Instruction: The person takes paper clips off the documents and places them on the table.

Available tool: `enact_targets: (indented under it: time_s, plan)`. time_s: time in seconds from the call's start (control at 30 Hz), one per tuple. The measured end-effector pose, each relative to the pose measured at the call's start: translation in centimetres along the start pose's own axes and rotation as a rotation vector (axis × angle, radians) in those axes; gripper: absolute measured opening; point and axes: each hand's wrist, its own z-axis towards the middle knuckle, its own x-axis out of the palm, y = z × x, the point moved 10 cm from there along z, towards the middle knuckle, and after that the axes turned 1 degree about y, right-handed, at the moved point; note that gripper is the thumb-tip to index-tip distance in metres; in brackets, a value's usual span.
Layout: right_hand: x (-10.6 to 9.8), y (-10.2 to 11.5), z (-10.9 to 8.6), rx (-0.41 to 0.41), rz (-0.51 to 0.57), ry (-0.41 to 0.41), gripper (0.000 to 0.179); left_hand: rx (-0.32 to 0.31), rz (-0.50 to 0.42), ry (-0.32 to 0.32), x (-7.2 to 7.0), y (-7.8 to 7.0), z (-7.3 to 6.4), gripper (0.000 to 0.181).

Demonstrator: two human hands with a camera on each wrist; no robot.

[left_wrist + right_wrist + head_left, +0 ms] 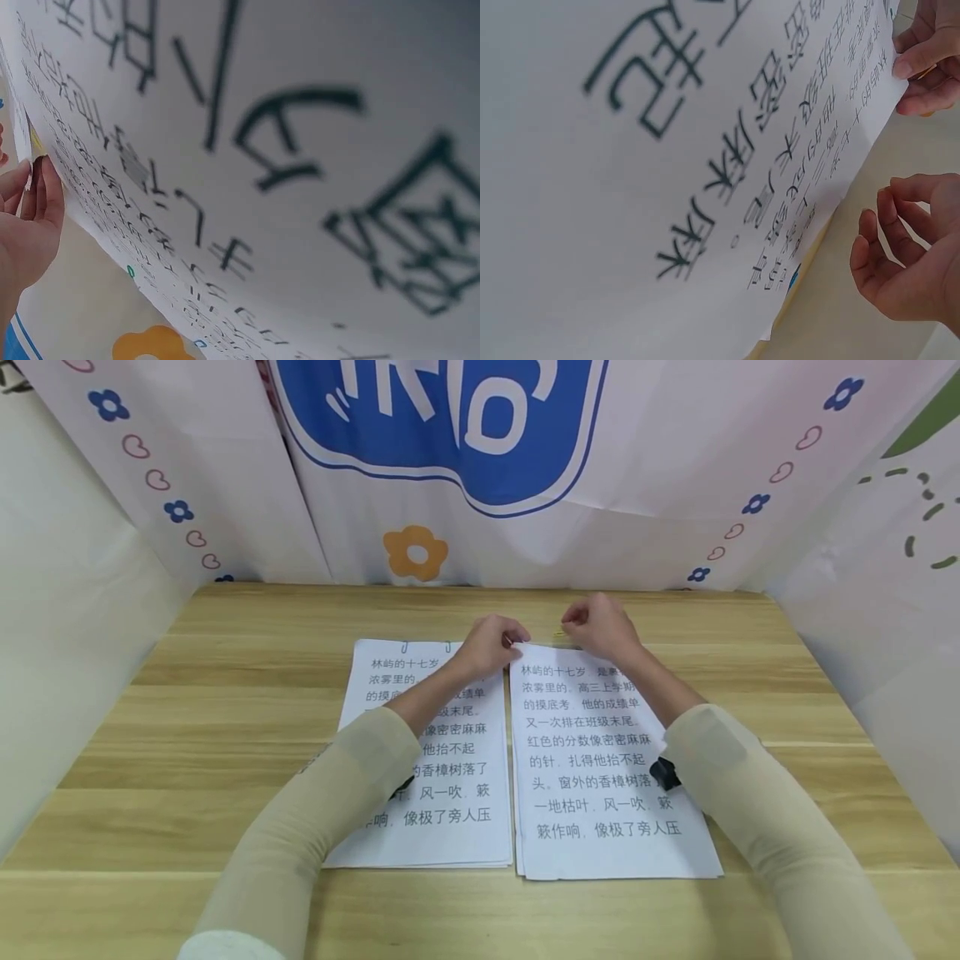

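white stack of paper sheets with large black chinese characters (600,852) lay with its long axis running away from the person, both hands at its far end. the relation that seemed to count was at that far edge: the bare left hand (491,643) was nearer, already on the stack's far left corner, while the bare right hand (600,625) stood just beyond the far edge, toward the stack's right side, with the forearm crossing over the sheets.

the left hand pinched that corner, thumb on the printed face and fingers behind. the right hand's fingers were half curled, tips drawn in near the thumb; a tiny yellow thing, perhaps a clip (558,633), showed right beside those tips, just past the stack's far edge, and whether it was pinched or merely near could not be told.

just to the left of the stack was a second white sheaf of matching printed sheets (435,852), a green wire paper clip (130,271) and a blue wire paper clip (200,343) on its far edge. under the stack spread a pale wood-grained tabletop (420,914), and well beyond it hung a white cloth backdrop with an orange flower (390,553).
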Motion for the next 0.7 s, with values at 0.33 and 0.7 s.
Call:
enact_targets:
  time_s: [0.33,0.7]
  plan:
    - [0.3,2.6,-0.7,-0.077,0.019,-0.009,0.018,0.012,-0.032,-0.027,-1.1,0.1,-0.3,0.026]
    - [1.7,4.7,-1.1,-0.158,0.040,0.033,0.018,0.050,-0.021,-0.053,-3.0,0.6,-1.9,0.028]
